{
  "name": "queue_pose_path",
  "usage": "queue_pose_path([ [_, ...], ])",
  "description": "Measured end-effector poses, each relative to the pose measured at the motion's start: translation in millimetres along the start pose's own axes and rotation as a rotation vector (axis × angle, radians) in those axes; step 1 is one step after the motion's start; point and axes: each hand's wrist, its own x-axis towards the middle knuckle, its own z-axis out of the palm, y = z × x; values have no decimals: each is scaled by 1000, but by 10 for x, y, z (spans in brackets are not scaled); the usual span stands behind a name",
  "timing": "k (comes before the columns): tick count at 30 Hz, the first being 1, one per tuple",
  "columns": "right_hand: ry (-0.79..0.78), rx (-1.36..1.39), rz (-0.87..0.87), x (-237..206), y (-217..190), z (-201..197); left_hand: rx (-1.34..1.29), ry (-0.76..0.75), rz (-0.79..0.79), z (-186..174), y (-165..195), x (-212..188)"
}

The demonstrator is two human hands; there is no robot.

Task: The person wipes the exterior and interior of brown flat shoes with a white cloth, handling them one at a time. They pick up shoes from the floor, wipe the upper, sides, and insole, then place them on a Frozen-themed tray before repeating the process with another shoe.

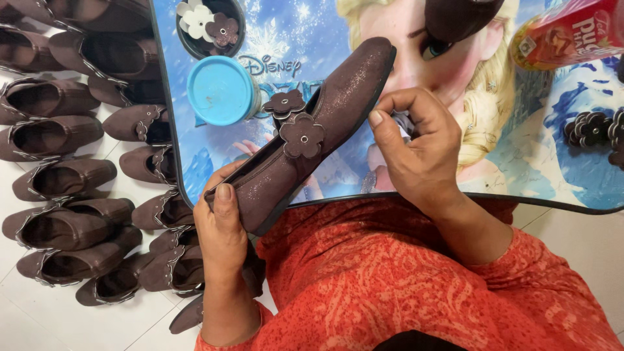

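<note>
A brown glittery flat shoe (338, 107) is held up slanted over the near edge of a small table with a blue cartoon-print top (520, 175). Two brown flower decorations (300, 135) sit on its side. My left hand (221, 227) grips the heel end from below, thumb on the upper. My right hand (419, 146) is beside the toe half, fingers curled with thumb and fingertips close together near the shoe's edge; whether it pinches something small I cannot tell.
Many matching brown shoes (62, 179) lie in rows on the white floor at left. On the table stand a blue round lid (221, 91), a dark bowl of flower pieces (209, 26), a red packet (572, 32) and loose dark flowers (595, 130).
</note>
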Motion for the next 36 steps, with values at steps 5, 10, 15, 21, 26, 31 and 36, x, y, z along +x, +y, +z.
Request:
queue_pose_path([
  [5,-29,-29,-2,1,24,-26,25,18,-6,9,8,5],
  [10,-71,22,28,-63,23,-107,9,20,-17,12,6,15],
  [15,-53,148,84,-80,-9,-176,48,20,12,16,7,10],
  [21,191,32,67,49,-96,-337,109,24,34,17,21,13],
  [26,79,141,23,148,-88,-408,38,-2,28,31,39,9],
  [31,59,-12,-54,155,-58,-308,12,-9,14,45,54,15],
  [36,126,-222,-100,197,-26,-268,15,-17,25,36,51,-3],
])
